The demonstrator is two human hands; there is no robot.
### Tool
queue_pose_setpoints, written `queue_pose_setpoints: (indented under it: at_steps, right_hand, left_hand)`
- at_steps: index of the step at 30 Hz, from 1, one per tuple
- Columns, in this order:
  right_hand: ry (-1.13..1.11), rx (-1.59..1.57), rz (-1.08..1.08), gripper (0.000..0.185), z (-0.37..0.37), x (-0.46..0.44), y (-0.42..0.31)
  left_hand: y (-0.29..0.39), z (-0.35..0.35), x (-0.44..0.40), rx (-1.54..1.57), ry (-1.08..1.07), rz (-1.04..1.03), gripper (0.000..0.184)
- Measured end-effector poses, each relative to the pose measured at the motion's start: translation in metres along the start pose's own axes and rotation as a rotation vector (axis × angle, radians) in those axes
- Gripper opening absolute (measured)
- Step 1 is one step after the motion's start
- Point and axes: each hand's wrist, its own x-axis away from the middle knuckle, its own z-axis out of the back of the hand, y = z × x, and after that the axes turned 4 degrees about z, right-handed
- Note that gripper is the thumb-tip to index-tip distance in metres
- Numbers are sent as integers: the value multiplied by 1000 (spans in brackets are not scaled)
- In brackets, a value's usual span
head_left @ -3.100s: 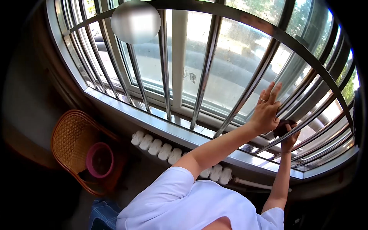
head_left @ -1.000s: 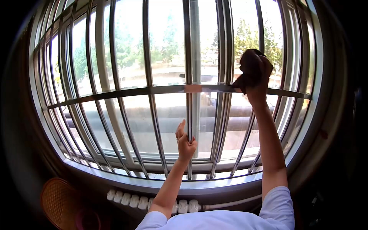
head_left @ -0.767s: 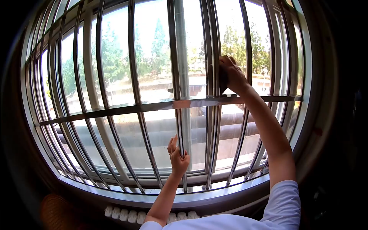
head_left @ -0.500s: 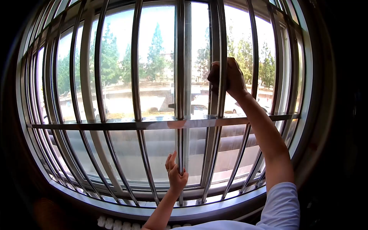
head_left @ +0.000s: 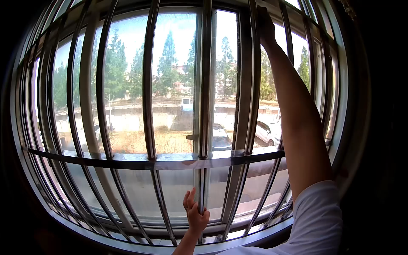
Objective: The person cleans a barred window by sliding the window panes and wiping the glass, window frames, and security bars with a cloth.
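My left hand (head_left: 197, 217) is low in the middle, closed round an upright metal bar (head_left: 202, 182) of the window grille, thumb on one side and some fingers pointing up on the other. High up at the right, my right hand (head_left: 267, 32) is a dark shape against the bright window, beside another upright bar (head_left: 254, 85). Its fingers look closed, and the dark cloth-like lump seen in it earlier now merges with the shadow. A flat metal crossbar (head_left: 127, 160) runs across the grille between my two hands.
Behind the bars is a framed sliding window (head_left: 240, 110) with a small latch (head_left: 192, 137). Outside stand trees (head_left: 168, 63), a white car (head_left: 268, 131) and another car (head_left: 219, 138). A pale sill (head_left: 114, 236) curves along the bottom.
My right hand has moved up along the bar, towards the top of the window. My left hand keeps its hold on its bar, while the whole view has shifted a little.
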Motion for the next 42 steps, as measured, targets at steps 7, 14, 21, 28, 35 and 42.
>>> queue_pose_setpoints:
  at_steps: [7, 14, 21, 28, 35, 42]
  right_hand:
    - [-178, -818, -606, 25, 43, 56, -142]
    - [-682, -331, -295, 40, 128, 174, -238]
    - [-698, -56, -422, 38, 134, 112, -189]
    - [-390, 0, -308, 7, 67, 111, -145]
    - [-914, -358, -171, 12, 142, 179, -237]
    - [-537, -94, -432, 17, 101, 112, -168]
  left_hand:
    - [-3, -2, 3, 26, 23, -42, 15]
    - [-3, -1, 0, 89, 47, -63, 18]
    - [-6, -3, -2, 93, 71, -49, 18]
    - [-4, 1, 1, 115, 29, -13, 18]
    - [-6, -3, 2, 145, 33, -11, 18]
    - [-3, -2, 4, 126, 36, -3, 19]
